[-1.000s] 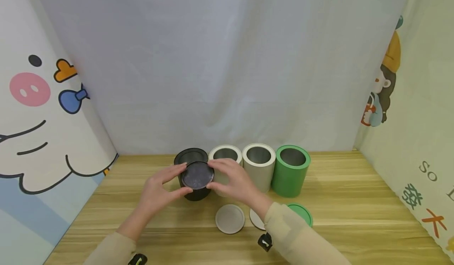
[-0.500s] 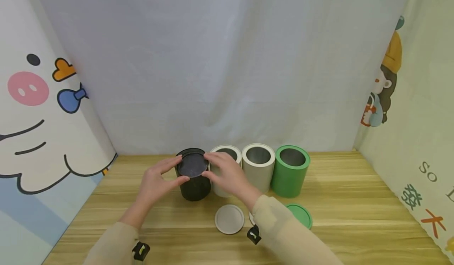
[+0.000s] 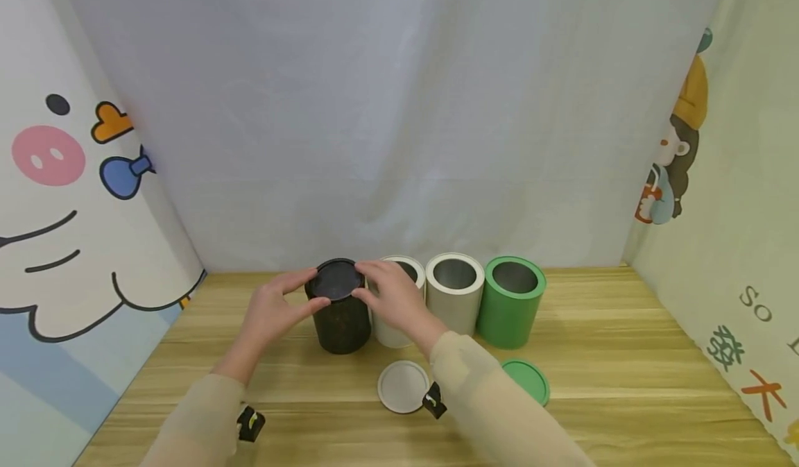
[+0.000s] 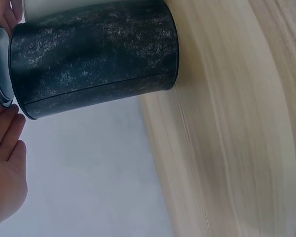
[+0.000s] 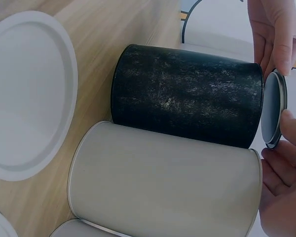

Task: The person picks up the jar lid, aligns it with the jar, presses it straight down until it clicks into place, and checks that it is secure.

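My left hand (image 3: 271,311) and right hand (image 3: 394,299) pinch a round black lid (image 3: 337,279) from opposite sides, thumbs at the near edge. It hangs over the mouth of a black can (image 3: 342,329), which stands at the left end of a row. In the right wrist view a narrow gap shows between the lid (image 5: 273,109) and the can's rim, the lid roughly parallel to it. Touching the black can is a white can (image 5: 163,180), partly covered by my right hand in the head view.
Another open white can (image 3: 452,309) and an open green can (image 3: 508,314) continue the row to the right. In front lie a white lid (image 3: 403,387) and a green lid (image 3: 527,382). A grey-white curtain (image 3: 399,141) hangs behind the wooden table (image 3: 624,384).
Both hands have carried the black lid up and slightly left in the head view, from in front of the black can to over its mouth. The right sleeve now hides the second white lid.
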Action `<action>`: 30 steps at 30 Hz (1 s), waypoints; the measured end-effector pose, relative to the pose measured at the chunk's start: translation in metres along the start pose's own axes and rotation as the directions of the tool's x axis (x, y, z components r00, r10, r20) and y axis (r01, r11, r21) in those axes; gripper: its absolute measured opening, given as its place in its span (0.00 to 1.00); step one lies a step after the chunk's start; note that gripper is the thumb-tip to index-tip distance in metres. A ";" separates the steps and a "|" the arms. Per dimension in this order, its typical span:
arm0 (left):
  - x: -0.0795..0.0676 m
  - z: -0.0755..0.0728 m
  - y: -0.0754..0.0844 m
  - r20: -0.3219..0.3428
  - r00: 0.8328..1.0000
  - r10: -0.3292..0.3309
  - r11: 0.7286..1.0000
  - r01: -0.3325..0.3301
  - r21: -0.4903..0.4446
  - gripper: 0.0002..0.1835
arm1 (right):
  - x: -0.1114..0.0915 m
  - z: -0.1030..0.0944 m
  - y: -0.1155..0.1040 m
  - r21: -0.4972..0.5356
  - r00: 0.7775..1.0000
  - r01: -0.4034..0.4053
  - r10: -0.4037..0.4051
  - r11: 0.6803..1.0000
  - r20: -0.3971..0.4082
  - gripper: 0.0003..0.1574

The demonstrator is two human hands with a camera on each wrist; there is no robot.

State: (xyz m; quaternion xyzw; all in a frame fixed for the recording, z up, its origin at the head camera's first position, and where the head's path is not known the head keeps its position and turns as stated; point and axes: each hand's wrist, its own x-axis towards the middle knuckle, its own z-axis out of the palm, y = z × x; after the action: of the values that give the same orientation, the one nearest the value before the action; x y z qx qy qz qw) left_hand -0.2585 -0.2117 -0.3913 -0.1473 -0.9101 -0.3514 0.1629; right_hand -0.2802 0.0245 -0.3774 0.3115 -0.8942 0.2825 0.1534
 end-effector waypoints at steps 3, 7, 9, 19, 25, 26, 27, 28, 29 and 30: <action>0.004 -0.002 0.000 0.036 0.999 -0.031 1.000 0.031 0.000 0.37 | 0.004 0.000 0.000 -0.027 0.999 -0.026 0.027 0.999 0.024 0.28; 0.007 -0.005 -0.001 0.063 0.997 -0.048 0.999 0.048 0.005 0.38 | 0.007 0.001 -0.001 -0.055 0.997 -0.049 0.052 0.997 0.054 0.29; 0.008 -0.005 -0.003 0.069 0.996 -0.050 0.999 0.049 0.014 0.38 | 0.008 0.001 -0.002 -0.069 0.997 -0.047 0.051 0.996 0.057 0.28; 0.008 -0.005 -0.007 0.096 0.993 -0.062 0.998 0.062 0.000 0.39 | 0.012 0.003 -0.003 -0.125 0.993 -0.058 0.070 0.991 0.095 0.29; 0.009 -0.005 -0.009 0.107 0.992 -0.072 0.997 0.071 0.012 0.39 | 0.014 0.005 -0.004 -0.150 0.989 -0.074 0.091 0.986 0.114 0.29; 0.009 -0.005 -0.009 0.110 0.991 -0.076 0.997 0.075 0.013 0.39 | 0.014 0.006 -0.005 -0.158 0.988 -0.079 0.098 0.984 0.118 0.29; 0.010 -0.005 -0.009 0.112 0.991 -0.079 0.997 0.078 0.013 0.39 | 0.014 0.006 -0.005 -0.163 0.987 -0.083 0.104 0.983 0.122 0.29; 0.010 -0.005 -0.010 0.114 0.990 -0.082 0.997 0.081 0.011 0.39 | 0.015 0.006 -0.005 -0.168 0.986 -0.087 0.109 0.982 0.126 0.29; 0.010 -0.005 -0.010 0.116 0.990 -0.083 0.997 0.082 0.011 0.39 | 0.015 0.006 -0.006 -0.171 0.985 -0.092 0.115 0.981 0.131 0.29; 0.010 -0.005 -0.010 0.120 0.989 -0.086 0.996 0.085 0.011 0.39 | 0.015 0.006 -0.006 -0.173 0.984 -0.095 0.119 0.980 0.134 0.29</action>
State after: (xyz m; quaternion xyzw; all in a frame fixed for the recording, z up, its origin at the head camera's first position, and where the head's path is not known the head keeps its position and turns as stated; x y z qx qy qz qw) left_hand -0.2705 -0.2204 -0.3893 -0.1285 -0.9248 -0.3458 0.0932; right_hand -0.2880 0.0102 -0.3728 0.2686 -0.9388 0.1918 0.0988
